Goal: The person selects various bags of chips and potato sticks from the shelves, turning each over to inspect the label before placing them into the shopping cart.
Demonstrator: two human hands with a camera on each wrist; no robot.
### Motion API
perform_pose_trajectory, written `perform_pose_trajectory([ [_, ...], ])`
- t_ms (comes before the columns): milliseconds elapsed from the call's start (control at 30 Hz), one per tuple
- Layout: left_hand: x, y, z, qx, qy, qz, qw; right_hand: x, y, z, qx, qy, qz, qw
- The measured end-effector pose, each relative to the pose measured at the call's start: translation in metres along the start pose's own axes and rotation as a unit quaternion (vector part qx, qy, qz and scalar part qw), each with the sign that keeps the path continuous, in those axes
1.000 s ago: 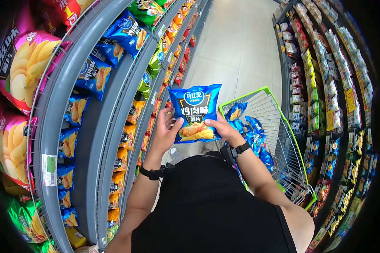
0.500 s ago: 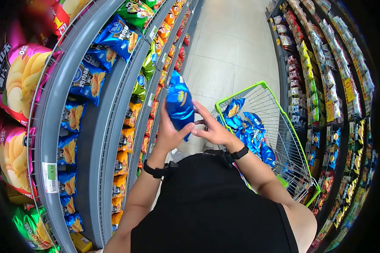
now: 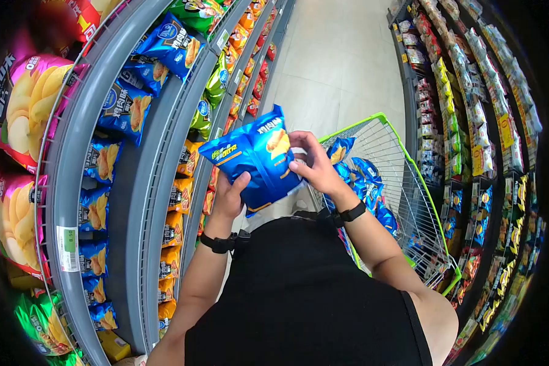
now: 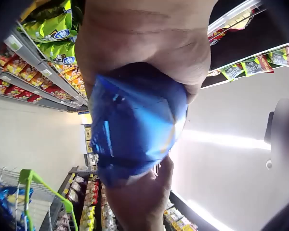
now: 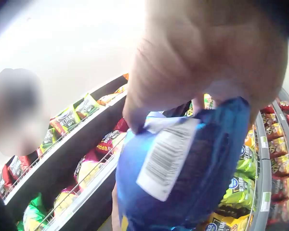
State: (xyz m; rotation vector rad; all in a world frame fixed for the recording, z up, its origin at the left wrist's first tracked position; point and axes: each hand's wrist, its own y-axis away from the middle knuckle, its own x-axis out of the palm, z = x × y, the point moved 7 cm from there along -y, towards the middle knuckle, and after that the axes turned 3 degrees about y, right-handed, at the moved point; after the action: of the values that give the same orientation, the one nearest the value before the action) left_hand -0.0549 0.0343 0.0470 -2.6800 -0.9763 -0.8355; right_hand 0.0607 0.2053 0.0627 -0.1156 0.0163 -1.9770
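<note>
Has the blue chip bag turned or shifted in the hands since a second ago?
Yes. The blue chip bag, held by the left hand and right hand, has rotated from front-facing to tilted, its top now leaning left toward the shelf.

Chip bag (image 3: 256, 161): glossy blue plastic film, smooth w/ soft creases; rear face carries a matt white paper-like barcode label (image 5: 164, 161). Cart (image 3: 402, 183): bare metal wire mesh w/ glossy green plastic rim; bags inside are the same shiny film. Shelving (image 3: 82, 152): matt grey painted metal w/ thin wire front rails. Price tags (image 3: 67, 247): matt paper. Floor (image 3: 341, 67): smooth pale tile, slight sheen. Wrist straps (image 3: 216, 244): matt black. Shirt (image 3: 299, 299): matt black cloth.
</note>
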Motion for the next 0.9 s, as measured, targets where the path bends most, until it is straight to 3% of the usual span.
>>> perform_pose_trajectory([
  [100,0.008,0.005,0.005,-0.029,0.02,0.039,0.999,0.015,0.005,0.005,-0.005,-0.091,0.102,0.991],
  [167,0.008,0.003,0.012,-0.053,-0.006,0.059,0.997,0.017,0.016,-0.001,0.029,-0.085,0.13,0.987],
  [300,0.0,0.001,0.015,-0.061,-0.058,0.026,0.996,0.021,0.017,-0.005,0.078,-0.055,0.105,0.99],
  [433,0.006,-0.007,-0.004,0.029,-0.121,0.046,0.991,0.017,0.016,-0.009,0.093,-0.022,0.063,0.993],
  [600,0.01,-0.006,0.001,0.009,-0.148,0.016,0.989,0.022,0.017,0.006,0.083,-0.021,0.075,0.994],
  [700,0.01,-0.009,0.004,0.021,-0.184,-0.005,0.983,0.013,0.016,-0.004,0.031,0.031,0.075,0.996],
  [767,0.015,-0.009,0.0,0.038,-0.22,0.008,0.975,0.0,0.013,-0.016,0.034,-0.098,0.023,0.994],
  [900,0.014,-0.011,0.0,0.056,-0.256,0.006,0.965,-0.026,0.001,0.006,-0.016,-0.001,-0.086,0.996],
])
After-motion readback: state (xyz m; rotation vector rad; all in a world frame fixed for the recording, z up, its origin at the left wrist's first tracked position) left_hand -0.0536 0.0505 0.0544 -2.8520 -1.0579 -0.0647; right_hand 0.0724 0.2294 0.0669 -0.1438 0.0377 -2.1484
